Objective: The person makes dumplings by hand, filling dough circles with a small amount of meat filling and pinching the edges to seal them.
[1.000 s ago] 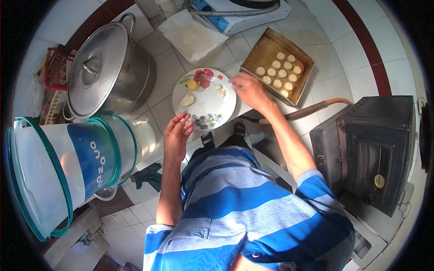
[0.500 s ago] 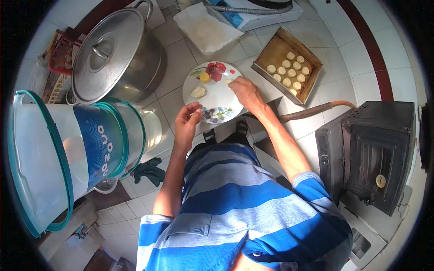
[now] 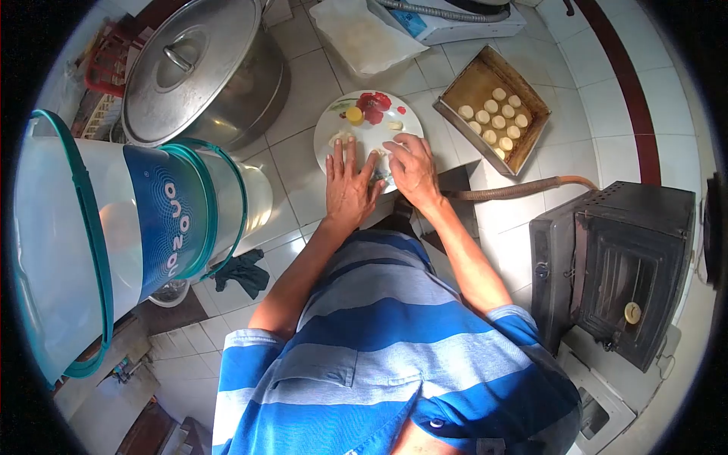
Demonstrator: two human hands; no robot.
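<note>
A white plate with painted flowers [image 3: 409, 163] lies under both hands. My left hand [image 3: 350, 186] is open, its fingers spread over the plate's left side and partly covering a pale lump of dough [image 3: 337, 137]. My right hand [image 3: 415, 171] is closed, fingers bent together at a small pale piece of dough [image 3: 382, 153] between the hands; its exact grip is partly hidden. Farther back on the plate sit a yellow round piece [image 3: 354, 115] and a pale flattened dough piece [image 3: 395, 126].
Right of the plate stands a metal baking pan [image 3: 447, 102] holding several pale dough rounds [image 3: 497, 121]. A large lidded pot [image 3: 250, 106] and a plastic bucket [image 3: 174, 220] stand left. A small black oven [image 3: 629, 258] with a hose [image 3: 516, 191] is right; white paper [image 3: 364, 34] lies behind.
My left hand has moved forward and right onto the plate, its fingers spreading. My right hand has come back toward it, leaving a dough piece on the plate's far right. The view has shifted slightly.
</note>
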